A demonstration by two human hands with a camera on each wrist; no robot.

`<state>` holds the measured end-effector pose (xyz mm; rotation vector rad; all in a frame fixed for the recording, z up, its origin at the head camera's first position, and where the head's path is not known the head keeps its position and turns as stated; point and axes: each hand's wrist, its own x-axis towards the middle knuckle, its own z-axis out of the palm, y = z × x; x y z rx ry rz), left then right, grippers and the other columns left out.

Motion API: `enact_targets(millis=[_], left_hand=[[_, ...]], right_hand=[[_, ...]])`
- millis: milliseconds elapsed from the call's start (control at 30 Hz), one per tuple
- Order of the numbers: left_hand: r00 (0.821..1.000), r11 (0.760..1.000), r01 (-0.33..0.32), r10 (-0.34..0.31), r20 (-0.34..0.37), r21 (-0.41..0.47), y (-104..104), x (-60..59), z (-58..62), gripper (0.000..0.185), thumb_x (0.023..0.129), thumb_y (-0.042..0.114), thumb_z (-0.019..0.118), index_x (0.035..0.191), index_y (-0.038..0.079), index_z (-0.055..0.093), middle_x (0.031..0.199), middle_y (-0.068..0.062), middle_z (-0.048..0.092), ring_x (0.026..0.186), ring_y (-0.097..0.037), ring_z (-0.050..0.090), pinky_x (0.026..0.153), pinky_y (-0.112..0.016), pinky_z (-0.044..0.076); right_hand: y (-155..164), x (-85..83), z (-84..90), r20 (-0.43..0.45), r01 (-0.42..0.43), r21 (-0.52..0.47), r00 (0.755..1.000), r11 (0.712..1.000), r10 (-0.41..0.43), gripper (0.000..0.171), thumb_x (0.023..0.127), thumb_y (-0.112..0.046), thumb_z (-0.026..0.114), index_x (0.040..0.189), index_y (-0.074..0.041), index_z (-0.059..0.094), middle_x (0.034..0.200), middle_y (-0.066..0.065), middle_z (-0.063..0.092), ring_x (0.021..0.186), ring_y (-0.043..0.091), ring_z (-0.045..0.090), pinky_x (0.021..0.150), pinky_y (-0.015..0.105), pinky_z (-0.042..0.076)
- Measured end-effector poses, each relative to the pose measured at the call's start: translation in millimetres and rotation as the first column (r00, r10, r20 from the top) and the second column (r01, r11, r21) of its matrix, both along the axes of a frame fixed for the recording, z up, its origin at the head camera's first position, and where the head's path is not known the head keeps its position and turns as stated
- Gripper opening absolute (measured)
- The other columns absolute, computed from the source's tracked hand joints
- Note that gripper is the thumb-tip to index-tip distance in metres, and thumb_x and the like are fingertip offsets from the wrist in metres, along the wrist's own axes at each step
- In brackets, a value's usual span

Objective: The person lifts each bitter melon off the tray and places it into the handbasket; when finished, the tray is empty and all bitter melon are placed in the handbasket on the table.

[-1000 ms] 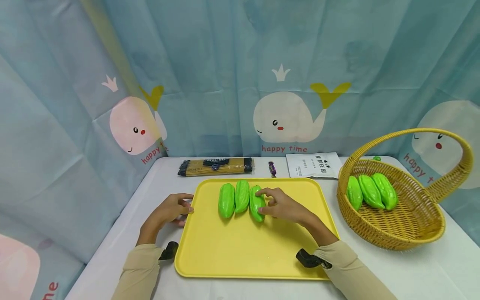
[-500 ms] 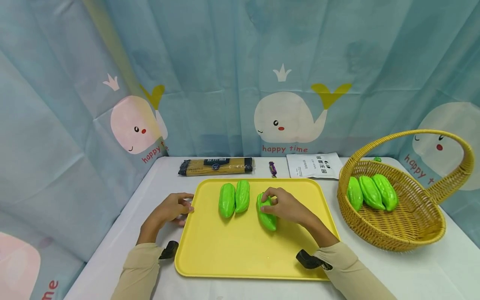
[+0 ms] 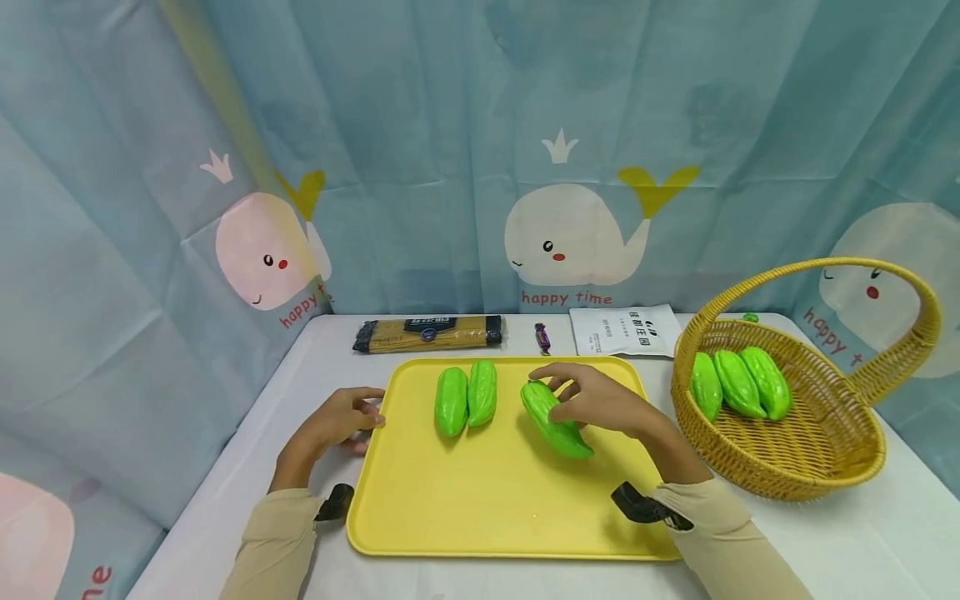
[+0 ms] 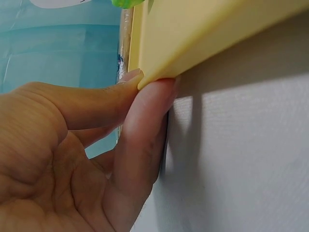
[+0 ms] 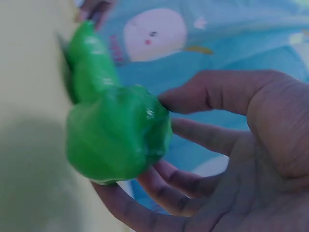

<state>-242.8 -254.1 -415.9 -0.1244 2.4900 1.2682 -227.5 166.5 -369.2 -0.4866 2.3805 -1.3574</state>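
Observation:
My right hand point(image 3: 600, 400) grips a glossy, lobed green pepper point(image 3: 553, 425) between thumb and fingers, tilted over the right half of the yellow tray point(image 3: 480, 508). The right wrist view shows the thumb on one side of this pepper point(image 5: 113, 135) and fingers on the other. Two more green peppers, a left one point(image 3: 451, 403) and a right one point(image 3: 482, 392), lie side by side on the tray. At the tray's left edge, my left hand point(image 3: 341, 421) pinches the rim point(image 4: 145, 79) between thumb and fingers.
A wicker basket point(image 3: 780, 475) with a tall handle stands right of the tray, holding 3 green peppers point(image 3: 738, 383). Behind the tray lie a spaghetti pack point(image 3: 431, 333), a purple-wrapped candy point(image 3: 542, 338) and a white packet point(image 3: 624, 331). A whale-print curtain point(image 3: 420, 208) closes the back.
The rightmost pepper on the tray has come away from the other two. My right hand has gripped it, raised it and moved it right. The left hand stays at the rim.

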Motion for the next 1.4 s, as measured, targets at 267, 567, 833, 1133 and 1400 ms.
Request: enact_targets(millis=[267, 567, 833, 1133, 1400], left_hand=[[1.000, 1.000, 0.008, -0.008, -0.008, -0.006, 0, 0.5, 0.3, 0.059, 0.103, 0.012, 0.070, 0.157, 0.002, 0.049, 0.119, -0.016, 0.061, 0.069, -0.017, 0.061, 0.061, -0.030, 0.058], [1.000, 1.000, 0.014, -0.013, -0.017, 0.005, -2, 0.8, -1.4, 0.060, 0.102, 0.011, 0.070, 0.157, 0.001, 0.048, 0.119, -0.017, 0.061, 0.069, -0.016, 0.061, 0.060, -0.030, 0.058], [1.000, 1.000, 0.020, -0.020, -0.017, 0.007, -3, 0.9, -1.6, 0.060, 0.103, 0.012, 0.070, 0.157, 0.001, 0.047, 0.119, -0.016, 0.061, 0.070, -0.016, 0.061, 0.060, -0.030, 0.058], [1.000, 1.000, 0.019, -0.019, -0.010, 0.017, -2, -0.8, 0.7, 0.060, 0.103, 0.011, 0.070, 0.157, 0.000, 0.047, 0.117, -0.017, 0.061, 0.073, -0.018, 0.062, 0.061, -0.030, 0.059], [1.000, 1.000, 0.011, -0.011, 0.002, 0.021, -3, -1.7, 0.0, 0.061, 0.103, 0.011, 0.070, 0.158, 0.001, 0.046, 0.119, -0.017, 0.061, 0.074, -0.018, 0.062, 0.061, -0.031, 0.059]], right_hand=[[36, 18.0, 43.4, -0.116, -0.013, 0.016, 0.993, 1.000, 0.015, 0.066, 0.091, -0.013, 0.074, 0.154, -0.016, 0.055, 0.135, 0.020, 0.056, 0.117, 0.034, 0.059, 0.078, 0.040, 0.061], [83, 43.9, 76.1, -0.236, 0.056, 0.028, 0.970, 0.998, -0.048, 0.067, 0.095, -0.015, 0.074, 0.158, -0.021, 0.051, 0.149, 0.013, 0.052, 0.125, 0.035, 0.054, 0.087, 0.041, 0.058], [137, 53.2, 81.6, -0.350, 0.127, 0.115, 0.933, 0.985, -0.079, 0.066, 0.101, -0.016, 0.073, 0.161, -0.025, 0.048, 0.150, 0.002, 0.049, 0.119, 0.009, 0.053, 0.087, 0.026, 0.053], [192, 62.6, 75.1, -0.339, 0.242, 0.119, 0.921, 0.963, -0.190, 0.066, 0.104, -0.014, 0.069, 0.163, -0.026, 0.040, 0.145, -0.004, 0.041, 0.116, 0.006, 0.049, 0.078, 0.027, 0.053], [216, 55.1, 60.4, -0.254, 0.311, 0.135, 0.929, 0.941, -0.270, 0.064, 0.106, -0.023, 0.068, 0.161, -0.024, 0.036, 0.152, 0.015, 0.034, 0.111, -0.001, 0.051, 0.076, 0.036, 0.061]])
